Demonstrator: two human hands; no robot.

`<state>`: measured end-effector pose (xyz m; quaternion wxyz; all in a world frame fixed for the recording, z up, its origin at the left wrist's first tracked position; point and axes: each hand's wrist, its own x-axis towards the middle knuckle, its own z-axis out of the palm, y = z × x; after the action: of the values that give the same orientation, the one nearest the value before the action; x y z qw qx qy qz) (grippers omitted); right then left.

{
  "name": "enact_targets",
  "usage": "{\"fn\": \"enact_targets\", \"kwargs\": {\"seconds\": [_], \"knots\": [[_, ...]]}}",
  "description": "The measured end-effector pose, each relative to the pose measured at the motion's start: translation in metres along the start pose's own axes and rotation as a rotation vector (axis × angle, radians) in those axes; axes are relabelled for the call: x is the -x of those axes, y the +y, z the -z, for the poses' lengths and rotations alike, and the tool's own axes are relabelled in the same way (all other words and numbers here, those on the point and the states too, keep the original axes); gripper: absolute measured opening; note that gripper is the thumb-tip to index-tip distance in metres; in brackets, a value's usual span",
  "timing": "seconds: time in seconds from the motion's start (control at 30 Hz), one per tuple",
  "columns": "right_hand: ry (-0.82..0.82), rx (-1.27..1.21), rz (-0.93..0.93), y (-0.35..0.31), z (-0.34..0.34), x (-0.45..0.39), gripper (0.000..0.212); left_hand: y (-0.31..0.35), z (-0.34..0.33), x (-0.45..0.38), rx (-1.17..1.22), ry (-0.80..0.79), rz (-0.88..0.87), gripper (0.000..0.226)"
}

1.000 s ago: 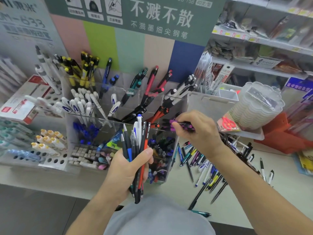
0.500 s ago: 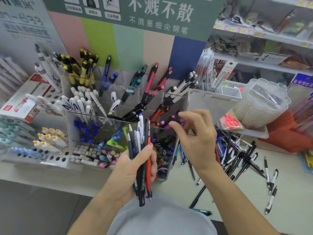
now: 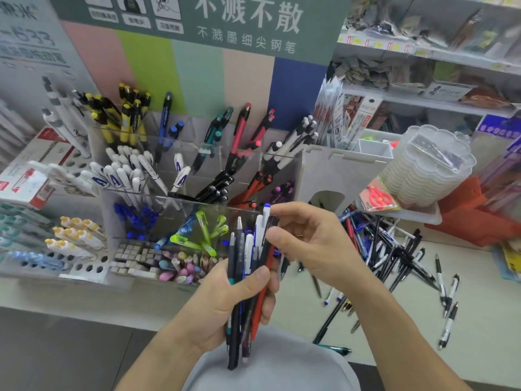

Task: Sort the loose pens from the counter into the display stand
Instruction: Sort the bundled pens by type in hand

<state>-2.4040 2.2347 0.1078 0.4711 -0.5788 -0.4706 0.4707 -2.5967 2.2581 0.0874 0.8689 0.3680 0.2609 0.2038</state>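
Display stand (image 3: 180,198) at counter (image 3: 479,320) left; loose pens (image 3: 394,249) heaped right of it.

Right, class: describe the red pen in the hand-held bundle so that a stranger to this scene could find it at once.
Start at the clear acrylic display stand with its compartments of pens. Just in front of it, the left hand grips an upright bundle of dark and white pens. The red plastic pen lies on the bundle's right edge, the only red barrel among blue, black and white ones.

Shop shelves (image 3: 423,52), green sign (image 3: 197,21), grey floor (image 3: 56,348)
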Motion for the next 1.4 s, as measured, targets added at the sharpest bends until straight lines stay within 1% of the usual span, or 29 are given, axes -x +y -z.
{"fn": "enact_targets", "kwargs": {"seconds": [0.07, 0.1, 0.13, 0.2, 0.23, 0.3, 0.37, 0.4, 0.43, 0.47, 0.5, 0.6, 0.67, 0.7, 0.77, 0.83, 0.87, 0.9, 0.97, 1.07, 1.13, 1.2, 1.27, 1.33, 1.4], "knots": [[-0.057, -0.111, -0.041, 0.0, 0.005, 0.003, 0.043, 0.001, -0.001, 0.001, 0.008, -0.006, -0.013, 0.036], [-0.09, -0.149, -0.052, -0.001, 0.006, 0.004, 0.042, 0.002, -0.002, 0.001, 0.008, -0.006, -0.018, 0.034], [-0.097, -0.185, -0.055, -0.002, 0.006, 0.005, 0.038, 0.003, -0.003, 0.002, 0.001, 0.004, -0.023, 0.032], [-0.029, -0.239, -0.045, -0.007, 0.009, 0.004, 0.029, 0.004, -0.004, 0.002, -0.024, 0.067, -0.03, 0.028], [0.039, -0.242, -0.027, -0.011, 0.013, 0.003, 0.027, 0.004, -0.004, 0.002, -0.036, 0.121, -0.034, 0.028], [0.258, -0.195, 0.058, -0.02, 0.019, -0.001, 0.022, 0.002, -0.001, 0.0, -0.014, 0.234, -0.055, 0.025], [0.514, -0.149, 0.205, -0.03, 0.021, -0.007, 0.019, 0.001, 0.005, 0.0, 0.019, 0.311, -0.066, 0.026], [0.604, -0.124, 0.295, -0.034, 0.02, -0.011, 0.018, 0.0, 0.007, 0.001, 0.023, 0.326, -0.065, 0.027], [0.653, -0.085, 0.38, -0.036, 0.017, -0.016, 0.019, 0.001, 0.008, 0.002, 0.03, 0.326, -0.064, 0.026], [0.662, -0.034, 0.447, -0.037, 0.014, -0.021, 0.02, 0.0, 0.009, 0.003, 0.047, 0.318, -0.065, 0.023], [0.638, 0.024, 0.488, -0.037, 0.01, -0.027, 0.021, 0.0, 0.009, 0.005, 0.075, 0.308, -0.063, 0.023], [0.518, 0.236, 0.47, -0.032, -0.003, -0.045, 0.019, -0.001, 0.008, 0.005, 0.118, 0.293, -0.045, 0.036], [0.474, 0.447, 0.459, -0.025, -0.01, -0.053, 0.016, -0.002, 0.006, 0.006, 0.125, 0.293, -0.044, 0.04], [0.46, 0.558, 0.47, -0.022, -0.013, -0.055, 0.017, -0.002, 0.006, 0.007, 0.133, 0.296, -0.045, 0.04], [0.401, 0.731, 0.469, -0.018, -0.016, -0.054, 0.029, -0.001, 0.006, 0.008, 0.136, 0.308, -0.046, 0.039], [0.289, 0.859, 0.415, -0.015, -0.017, -0.048, 0.047, -0.001, 0.008, 0.008, 0.128, 0.32, -0.043, 0.038], [0.246, 0.9, 0.4, -0.013, -0.019, -0.047, 0.051, -0.001, 0.009, 0.008, 0.126, 0.326, -0.041, 0.038], [0.226, 0.926, 0.412, -0.011, -0.021, -0.047, 0.052, -0.001, 0.01, 0.008, 0.123, 0.33, -0.04, 0.039], [0.245, 0.944, 0.465, -0.008, -0.025, -0.051, 0.042, -0.001, 0.011, 0.008, 0.116, 0.328, -0.037, 0.039], [0.336, 0.903, 0.544, -0.006, -0.024, -0.061, 0.031, -0.001, 0.011, 0.008, 0.106, 0.312, -0.039, 0.04], [0.442, 0.871, 0.606, -0.002, -0.023, -0.067, 0.025, 0.0, 0.011, 0.007, 0.116, 0.306, -0.044, 0.04], [0.562, 0.898, 0.673, 0.003, -0.025, -0.075, 0.019, 0.002, 0.009, 0.006, 0.164, 0.287, -0.042, 0.04], [0.643, 0.926, 0.735, 0.008, -0.032, -0.079, 0.02, 0.004, 0.008, 0.007, 0.21, 0.262, -0.028, 0.041], [0.653, 0.812, 0.759, 0.006, -0.039, -0.072, 0.018, 0.005, 0.009, 0.008, 0.23, 0.254, -0.024, 0.04], [0.602, 0.627, 0.758, 0.001, -0.043, -0.054, 0.014, 0.006, 0.01, 0.009, 0.229, 0.231, -0.032, 0.036]]}}
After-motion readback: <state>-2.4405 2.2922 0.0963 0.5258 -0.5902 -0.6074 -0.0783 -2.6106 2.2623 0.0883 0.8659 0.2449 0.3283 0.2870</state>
